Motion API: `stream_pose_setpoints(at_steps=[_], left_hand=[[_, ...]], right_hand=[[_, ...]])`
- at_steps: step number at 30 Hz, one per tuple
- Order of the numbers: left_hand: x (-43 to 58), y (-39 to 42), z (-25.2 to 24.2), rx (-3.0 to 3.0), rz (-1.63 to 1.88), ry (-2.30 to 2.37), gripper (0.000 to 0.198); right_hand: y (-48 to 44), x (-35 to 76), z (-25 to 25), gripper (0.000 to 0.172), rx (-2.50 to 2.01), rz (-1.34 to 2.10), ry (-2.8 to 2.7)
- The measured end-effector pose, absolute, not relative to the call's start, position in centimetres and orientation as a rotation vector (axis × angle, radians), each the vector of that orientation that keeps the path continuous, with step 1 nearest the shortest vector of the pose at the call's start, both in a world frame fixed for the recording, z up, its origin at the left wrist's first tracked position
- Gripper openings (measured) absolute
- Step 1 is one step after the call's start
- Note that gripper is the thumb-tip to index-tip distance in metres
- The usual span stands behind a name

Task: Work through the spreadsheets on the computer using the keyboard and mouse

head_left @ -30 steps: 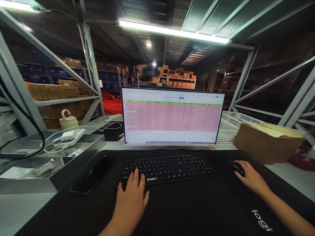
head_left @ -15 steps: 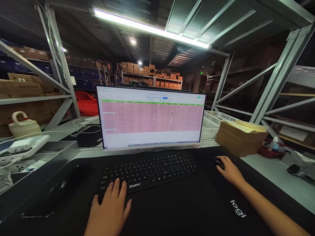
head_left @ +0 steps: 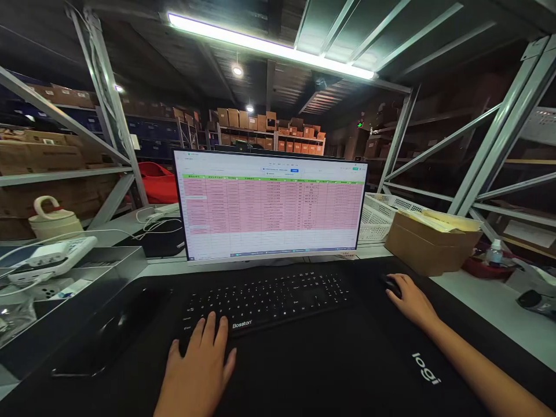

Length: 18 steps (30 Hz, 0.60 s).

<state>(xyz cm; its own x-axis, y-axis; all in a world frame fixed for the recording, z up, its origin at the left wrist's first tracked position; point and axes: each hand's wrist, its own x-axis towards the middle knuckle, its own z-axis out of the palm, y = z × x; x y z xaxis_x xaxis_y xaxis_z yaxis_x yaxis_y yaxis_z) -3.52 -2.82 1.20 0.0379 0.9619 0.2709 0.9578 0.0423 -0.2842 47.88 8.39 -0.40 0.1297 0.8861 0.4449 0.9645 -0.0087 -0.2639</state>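
Observation:
My left hand [head_left: 197, 356] lies open with fingers spread, its fingertips on the lower left keys of a black keyboard [head_left: 269, 301]. Over at the right, my right hand [head_left: 410, 298] is wrapped round a dark computer mouse [head_left: 391, 284], mostly hidden under the palm. Both rest on a large black desk mat [head_left: 304, 370]. Behind the keyboard stands a monitor [head_left: 269, 243] showing a spreadsheet with pink rows and a green header.
A glossy black phone-like object [head_left: 113, 330] lies left on the mat. Beside it are a grey tray [head_left: 125, 266], a white power strip [head_left: 56, 260] and a cream jug [head_left: 54, 223]. To the right stand a cardboard box [head_left: 430, 246], white baskets [head_left: 376, 223] and a small bottle [head_left: 494, 253].
The whole view has shifted slightly, with things appearing a little further right. Both hands keep their places on the keyboard and mouse.

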Motion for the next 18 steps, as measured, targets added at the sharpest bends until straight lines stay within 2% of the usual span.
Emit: stream_pose_setpoints(at_steps=[18], left_hand=[[-4.1,-2.3,0.0,-1.928,-0.060,-1.904,0.057]], right_hand=[[8.0,47.9,-0.2,0.043,-1.968,-0.229,-1.760]])
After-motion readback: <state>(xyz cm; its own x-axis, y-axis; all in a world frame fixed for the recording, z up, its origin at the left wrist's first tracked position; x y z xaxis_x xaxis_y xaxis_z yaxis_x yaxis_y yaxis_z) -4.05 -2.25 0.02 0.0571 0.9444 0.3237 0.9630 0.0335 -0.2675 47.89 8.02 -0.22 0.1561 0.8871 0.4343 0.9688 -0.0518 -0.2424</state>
